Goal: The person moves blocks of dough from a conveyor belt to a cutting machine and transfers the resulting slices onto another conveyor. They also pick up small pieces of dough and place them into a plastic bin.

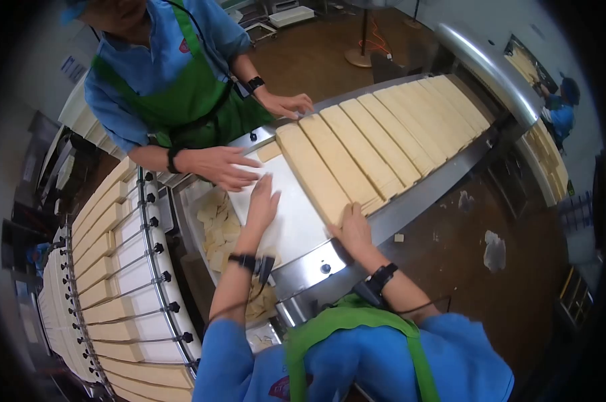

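Pale dough strips (396,141) lie in a row across a belt, their long sides close together. At the lower end of the nearest dough strip (316,171), my right hand (354,229) has its fingers closed around the corner. My left hand (262,201) is open over the bare white belt (293,221), fingers stretched out, close to a co-worker's hand (226,166). A small dough piece (270,151) lies beside the nearest strip's far end. The co-worker's other hand (286,105) hovers by the far edge of the row.
A bin of dough scraps (219,228) stands below the belt's end. On the left, a second conveyor (135,268) carries dough strips under rods with black knobs. A metal roller cover (487,74) spans the belt's far end. Another person (561,114) works at far right.
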Available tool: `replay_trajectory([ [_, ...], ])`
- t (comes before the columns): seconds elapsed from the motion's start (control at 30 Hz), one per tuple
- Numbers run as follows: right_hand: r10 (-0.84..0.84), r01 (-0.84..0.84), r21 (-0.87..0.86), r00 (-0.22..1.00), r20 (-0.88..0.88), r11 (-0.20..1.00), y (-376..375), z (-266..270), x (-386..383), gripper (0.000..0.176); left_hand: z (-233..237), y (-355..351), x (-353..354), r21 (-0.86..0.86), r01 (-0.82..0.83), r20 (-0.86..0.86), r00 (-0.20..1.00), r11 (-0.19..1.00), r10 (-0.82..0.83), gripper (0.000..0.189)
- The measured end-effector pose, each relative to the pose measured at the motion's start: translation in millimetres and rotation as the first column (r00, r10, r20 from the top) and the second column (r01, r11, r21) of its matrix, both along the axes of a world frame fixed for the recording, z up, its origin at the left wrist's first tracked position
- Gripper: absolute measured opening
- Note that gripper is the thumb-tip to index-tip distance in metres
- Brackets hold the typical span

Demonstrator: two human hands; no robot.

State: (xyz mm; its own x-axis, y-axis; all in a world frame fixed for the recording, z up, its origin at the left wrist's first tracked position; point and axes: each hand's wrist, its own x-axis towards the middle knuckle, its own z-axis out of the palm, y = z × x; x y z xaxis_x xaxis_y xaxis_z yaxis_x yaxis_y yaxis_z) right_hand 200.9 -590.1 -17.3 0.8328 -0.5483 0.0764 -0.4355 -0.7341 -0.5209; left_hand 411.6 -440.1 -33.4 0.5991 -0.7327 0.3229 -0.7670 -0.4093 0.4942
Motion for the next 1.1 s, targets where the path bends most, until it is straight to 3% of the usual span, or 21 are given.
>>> replay_trajectory([
  [0.03,0.016,-0.016,0.023,1.000,-0.017,1.000,-2.2,-1.1,-0.3,0.050,-9.5,-35.4,18.5,0.044,-0.064,0.203,0.978,0.997,0.053,0.045],
  [0.07,0.033,-0.032,0.043,0.999,-0.034,0.999,-2.0,-1.5,0.0,0.051,-45.2,-60.5,59.3,-0.003,0.054,0.449,0.892,0.999,-0.047,0.042],
  [0.23,0.081,-0.074,0.146,0.996,-0.044,0.986,-5.0,8.3,0.7,0.058,-23.6,-132.1,103.3,0.210,-0.088,0.211,0.977,0.974,0.043,0.039],
  [0.33,0.086,-0.078,0.180,0.996,-0.035,0.980,-8.9,8.2,4.0,0.063,24.9,-149.2,82.4,0.451,-0.196,-0.007,0.975,0.871,0.223,0.046],
  [0.4,0.082,-0.077,0.169,0.996,-0.024,0.983,-5.1,3.2,4.1,0.064,23.7,-137.4,87.6,0.491,-0.207,0.000,0.971,0.846,0.238,0.050],
  [0.57,0.288,-0.283,0.131,0.957,-0.027,0.950,-6.2,4.6,9.5,0.070,-15.1,-59.6,117.0,0.423,-0.441,0.392,0.877,0.792,0.279,0.060],
  [0.63,0.411,-0.403,0.148,0.911,-0.032,0.903,-6.6,5.9,18.5,0.076,-8.7,-10.7,124.3,0.451,-0.527,0.391,0.842,0.721,0.371,0.065],
  [0.73,0.443,-0.443,0.125,0.896,0.029,0.888,-4.8,7.7,30.2,0.078,11.8,77.0,115.1,0.527,-0.534,0.106,0.813,0.661,0.572,0.069],
  [0.77,0.423,-0.418,0.130,0.906,-0.009,0.899,-1.6,5.0,38.7,0.077,-0.1,111.7,110.6,0.364,-0.499,-0.048,0.834,0.787,0.550,0.057],
  [0.8,0.404,-0.394,0.134,0.914,-0.049,0.909,4.5,0.1,46.2,0.077,-12.8,135.1,94.6,0.196,-0.552,-0.266,0.765,0.810,0.586,0.053],
  [0.87,0.422,-0.410,0.134,0.903,-0.078,0.902,18.0,-2.5,61.9,0.076,-39.0,165.9,55.4,-0.142,-0.700,-0.650,0.599,0.700,0.467,0.046],
  [0.97,0.528,-0.525,0.087,0.849,-0.010,0.847,56.8,11.1,79.8,0.073,-18.3,217.7,5.4,-0.333,-0.828,-0.697,0.539,0.452,0.474,0.038],
  [1.03,0.599,-0.600,-0.005,0.798,0.071,0.800,95.4,23.9,82.4,0.072,17.7,267.1,-31.1,-0.416,-0.854,-0.552,0.509,0.312,0.660,0.037],
  [1.07,0.672,-0.677,0.034,0.734,0.098,0.735,117.7,34.7,83.0,0.075,38.4,293.7,-50.2,-0.461,-0.852,-0.472,0.471,0.247,0.745,0.036],
  [1.1,0.735,-0.745,0.069,0.666,0.128,0.664,143.6,48.1,82.2,0.078,61.0,320.1,-69.8,-0.427,-0.893,-0.432,0.340,0.142,0.835,0.032],
])
